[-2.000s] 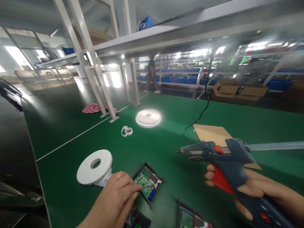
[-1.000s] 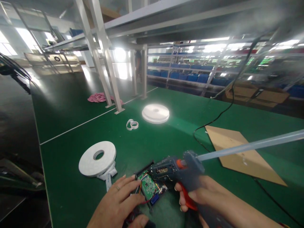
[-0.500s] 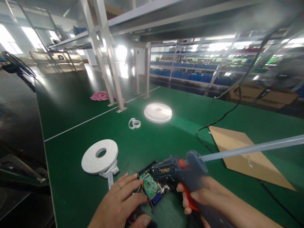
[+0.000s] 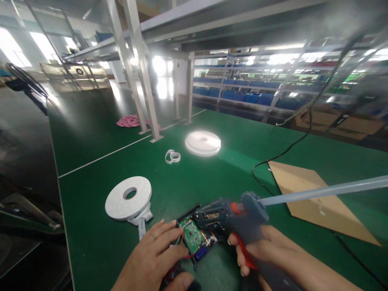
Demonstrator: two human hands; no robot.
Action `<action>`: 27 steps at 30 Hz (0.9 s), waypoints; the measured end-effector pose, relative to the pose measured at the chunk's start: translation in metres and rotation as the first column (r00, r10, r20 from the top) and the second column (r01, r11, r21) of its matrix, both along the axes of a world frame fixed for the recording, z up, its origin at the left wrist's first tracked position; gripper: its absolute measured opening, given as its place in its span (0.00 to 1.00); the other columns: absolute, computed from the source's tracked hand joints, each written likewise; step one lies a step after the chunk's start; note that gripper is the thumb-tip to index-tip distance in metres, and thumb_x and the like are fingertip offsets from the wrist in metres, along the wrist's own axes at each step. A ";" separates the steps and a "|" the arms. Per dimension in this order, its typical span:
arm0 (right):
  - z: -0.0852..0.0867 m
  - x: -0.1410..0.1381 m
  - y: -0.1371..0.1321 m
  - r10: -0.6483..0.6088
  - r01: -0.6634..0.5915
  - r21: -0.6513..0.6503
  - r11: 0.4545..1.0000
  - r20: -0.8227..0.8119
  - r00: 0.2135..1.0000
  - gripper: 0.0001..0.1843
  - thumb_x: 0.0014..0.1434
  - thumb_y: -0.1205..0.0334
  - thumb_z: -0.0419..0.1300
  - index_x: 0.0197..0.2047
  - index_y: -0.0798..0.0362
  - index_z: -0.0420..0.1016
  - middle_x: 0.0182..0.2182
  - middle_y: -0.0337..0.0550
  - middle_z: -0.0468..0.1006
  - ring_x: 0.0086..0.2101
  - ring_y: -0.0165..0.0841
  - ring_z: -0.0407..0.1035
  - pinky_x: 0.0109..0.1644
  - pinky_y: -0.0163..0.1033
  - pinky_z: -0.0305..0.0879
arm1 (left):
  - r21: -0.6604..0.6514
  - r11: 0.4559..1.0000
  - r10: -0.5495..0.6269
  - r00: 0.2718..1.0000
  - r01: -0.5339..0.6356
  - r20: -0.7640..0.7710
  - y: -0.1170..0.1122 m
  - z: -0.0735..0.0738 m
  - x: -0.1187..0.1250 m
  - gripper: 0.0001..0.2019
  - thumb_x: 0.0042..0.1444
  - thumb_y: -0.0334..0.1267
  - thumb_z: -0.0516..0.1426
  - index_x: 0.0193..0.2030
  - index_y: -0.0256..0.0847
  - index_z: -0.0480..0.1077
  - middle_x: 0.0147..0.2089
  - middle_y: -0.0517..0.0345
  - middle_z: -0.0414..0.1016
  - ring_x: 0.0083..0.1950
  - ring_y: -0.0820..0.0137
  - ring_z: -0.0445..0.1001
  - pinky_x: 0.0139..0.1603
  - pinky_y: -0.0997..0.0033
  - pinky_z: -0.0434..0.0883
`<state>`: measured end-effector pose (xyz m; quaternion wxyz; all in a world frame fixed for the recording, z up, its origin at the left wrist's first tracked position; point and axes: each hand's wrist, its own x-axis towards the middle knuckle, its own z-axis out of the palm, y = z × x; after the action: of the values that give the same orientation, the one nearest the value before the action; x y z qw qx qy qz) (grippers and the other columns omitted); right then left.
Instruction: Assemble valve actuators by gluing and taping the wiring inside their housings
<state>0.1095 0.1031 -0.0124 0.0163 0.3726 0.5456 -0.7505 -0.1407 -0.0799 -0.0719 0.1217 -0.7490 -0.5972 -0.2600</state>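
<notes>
My right hand [image 4: 257, 250] is wrapped round the grip of a dark hot glue gun [image 4: 224, 216], its fingers at the red trigger. A long translucent glue stick [image 4: 327, 190] juts from the gun's back. The nozzle end is over the far edge of a green circuit board [image 4: 193, 238] in a dark housing; the tip itself is hard to make out. Coloured wires and a small blue part [image 4: 200, 253] are attached to the board. My left hand [image 4: 156, 254] holds the housing by its left side, fingertips at the board's edge. The thumb lies lower, by a dark part partly hidden.
On the green table [image 4: 169, 190] lie a large white tape roll [image 4: 115, 202], a small tape roll [image 4: 175, 157] and bright white stacked reels [image 4: 203, 147]. A cardboard sheet [image 4: 315, 202] and black cable [image 4: 281, 153] lie right. Metal posts [image 4: 145, 81] hold a shelf overhead.
The glue gun and my right hand have shifted slightly right. The whole view has moved a little, while my left hand keeps its hold on the housing.
</notes>
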 end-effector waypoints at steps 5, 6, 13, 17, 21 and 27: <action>-0.001 -0.002 0.000 0.001 0.000 -0.003 1.000 0.010 1.000 0.25 0.58 0.47 0.61 0.52 0.55 0.71 0.33 0.42 0.78 0.23 0.25 0.66 0.26 0.31 0.62 | -0.001 1.000 -0.008 1.000 0.008 -0.006 -0.001 0.000 0.000 0.14 0.61 0.49 0.57 0.50 0.50 0.76 0.55 0.56 0.81 0.58 0.59 0.79 0.54 0.52 0.81; 0.000 -0.002 0.000 0.002 -0.002 -0.002 1.000 0.008 1.000 0.25 0.57 0.47 0.61 0.52 0.55 0.71 0.33 0.42 0.78 0.23 0.25 0.66 0.26 0.30 0.61 | 0.001 1.000 -0.011 1.000 0.011 0.002 -0.001 0.000 0.000 0.14 0.61 0.49 0.57 0.50 0.50 0.76 0.55 0.56 0.81 0.58 0.59 0.79 0.55 0.53 0.80; 0.007 0.000 -0.003 -0.012 0.012 -0.010 1.000 0.030 0.999 0.27 0.55 0.44 0.63 0.50 0.56 0.72 0.32 0.41 0.78 0.22 0.24 0.66 0.25 0.30 0.61 | -0.020 1.000 -0.016 0.998 0.017 0.053 0.001 0.004 0.001 0.14 0.59 0.48 0.58 0.50 0.50 0.76 0.55 0.56 0.81 0.58 0.59 0.79 0.57 0.53 0.79; 0.005 -0.001 -0.001 0.000 0.001 -0.009 1.000 0.019 1.000 0.28 0.55 0.43 0.63 0.51 0.56 0.72 0.32 0.41 0.78 0.22 0.24 0.67 0.25 0.30 0.62 | -0.029 0.999 -0.013 0.998 0.015 0.060 0.002 0.005 0.002 0.14 0.59 0.47 0.59 0.50 0.50 0.76 0.55 0.55 0.81 0.58 0.58 0.79 0.57 0.53 0.79; 0.005 0.000 0.000 0.014 -0.013 -0.012 1.000 0.033 0.999 0.30 0.54 0.42 0.63 0.51 0.56 0.71 0.32 0.41 0.77 0.22 0.24 0.67 0.25 0.30 0.62 | -0.014 1.000 -0.010 0.999 0.011 0.049 0.001 0.003 0.002 0.14 0.59 0.47 0.58 0.49 0.50 0.76 0.54 0.55 0.81 0.57 0.58 0.79 0.56 0.53 0.79; 0.008 0.003 -0.008 -0.030 0.030 -0.017 0.999 0.030 0.999 0.25 0.54 0.45 0.64 0.47 0.55 0.73 0.30 0.41 0.77 0.21 0.25 0.67 0.25 0.30 0.64 | -0.020 1.000 -0.003 0.999 0.004 0.038 0.000 0.001 0.001 0.14 0.60 0.48 0.58 0.50 0.50 0.76 0.54 0.56 0.81 0.58 0.58 0.79 0.55 0.50 0.80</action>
<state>0.1126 0.0955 -0.0041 0.0163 0.3917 0.5329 -0.7499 -0.1394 -0.0798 -0.0704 0.1023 -0.7461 -0.6007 -0.2683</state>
